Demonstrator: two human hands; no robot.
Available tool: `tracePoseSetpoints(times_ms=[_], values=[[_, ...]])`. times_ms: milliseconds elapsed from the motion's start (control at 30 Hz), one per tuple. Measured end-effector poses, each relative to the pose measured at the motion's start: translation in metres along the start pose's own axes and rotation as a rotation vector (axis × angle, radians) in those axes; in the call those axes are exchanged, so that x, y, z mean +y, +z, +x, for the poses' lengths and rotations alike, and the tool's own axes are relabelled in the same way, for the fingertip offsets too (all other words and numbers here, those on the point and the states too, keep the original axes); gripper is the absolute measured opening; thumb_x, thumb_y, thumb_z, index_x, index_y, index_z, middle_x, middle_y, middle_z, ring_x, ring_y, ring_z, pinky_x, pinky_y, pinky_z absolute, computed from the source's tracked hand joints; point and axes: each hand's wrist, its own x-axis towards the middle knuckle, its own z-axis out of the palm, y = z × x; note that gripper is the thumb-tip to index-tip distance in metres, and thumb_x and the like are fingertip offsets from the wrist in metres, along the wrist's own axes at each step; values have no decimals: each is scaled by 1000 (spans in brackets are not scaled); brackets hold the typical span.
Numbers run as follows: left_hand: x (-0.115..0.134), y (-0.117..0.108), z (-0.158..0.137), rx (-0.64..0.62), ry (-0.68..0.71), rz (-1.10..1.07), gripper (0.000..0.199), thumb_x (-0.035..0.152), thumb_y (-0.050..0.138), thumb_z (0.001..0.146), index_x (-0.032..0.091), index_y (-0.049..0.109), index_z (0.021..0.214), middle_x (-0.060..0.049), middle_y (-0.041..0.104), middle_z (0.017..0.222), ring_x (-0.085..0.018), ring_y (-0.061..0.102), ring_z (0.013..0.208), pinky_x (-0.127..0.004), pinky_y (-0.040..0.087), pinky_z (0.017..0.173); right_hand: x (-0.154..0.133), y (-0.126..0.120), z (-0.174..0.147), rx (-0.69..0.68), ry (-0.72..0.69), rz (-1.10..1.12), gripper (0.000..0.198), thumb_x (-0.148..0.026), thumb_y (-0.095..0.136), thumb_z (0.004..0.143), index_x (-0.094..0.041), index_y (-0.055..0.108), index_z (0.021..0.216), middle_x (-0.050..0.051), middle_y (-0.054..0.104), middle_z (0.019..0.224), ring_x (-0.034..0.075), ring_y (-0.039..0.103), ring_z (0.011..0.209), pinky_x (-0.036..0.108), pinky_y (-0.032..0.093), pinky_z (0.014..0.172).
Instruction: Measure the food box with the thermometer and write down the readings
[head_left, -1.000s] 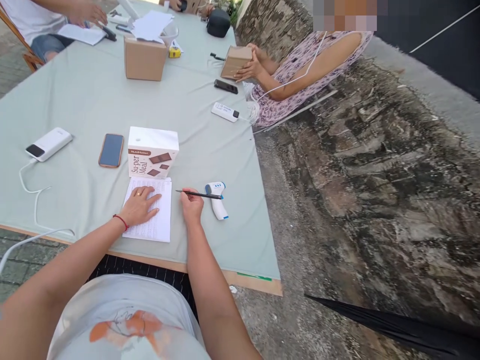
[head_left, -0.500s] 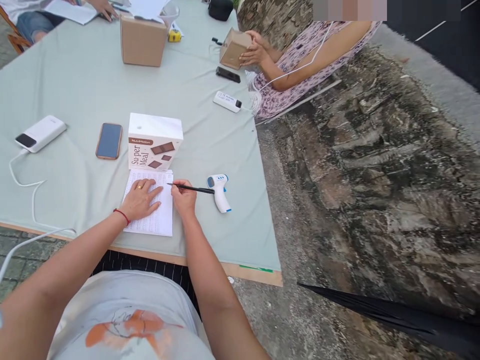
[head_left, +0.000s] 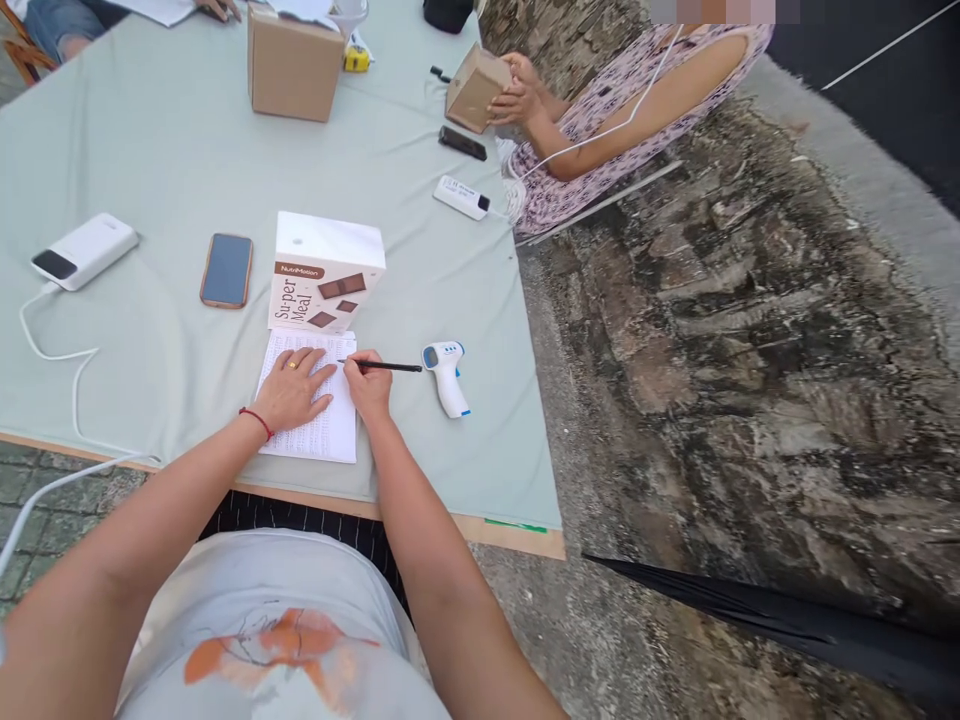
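Note:
My left hand (head_left: 300,390) lies with fingers spread on a sheet of paper (head_left: 330,430) covered in rows of small print or writing. In my right hand (head_left: 369,388) a black pen (head_left: 394,366) is pinched, its tip over the paper's upper right part. Just behind the paper stands a white box (head_left: 328,270) with brown bars pictured on it and the words "Super Meal". A white and blue infrared thermometer (head_left: 448,380) lies to the right of the pen's back end.
Left of the box are a phone (head_left: 226,270) and a white power bank (head_left: 85,251) with a cable. Farther off stand a cardboard box (head_left: 294,70), a black device (head_left: 462,143) and another power bank (head_left: 461,197). Another person's hands hold a small carton (head_left: 475,90).
The whole view has shifted slightly, so the table's things sit a little higher and to the right. My right hand and the pen have moved slightly left over the paper.

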Motion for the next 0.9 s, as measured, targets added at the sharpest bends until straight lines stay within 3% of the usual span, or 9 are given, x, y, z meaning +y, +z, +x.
tracePoseSetpoints(times_ms=[900], values=[[1, -2, -1, -40, -9, 25, 55, 44, 47, 104, 16, 57, 151, -18, 47, 161, -38, 43, 147, -56, 33, 120, 2, 1, 0, -25, 16, -46, 20, -43, 55, 70, -24, 57, 75, 0, 60, 71, 19, 56, 71, 32, 49, 67]])
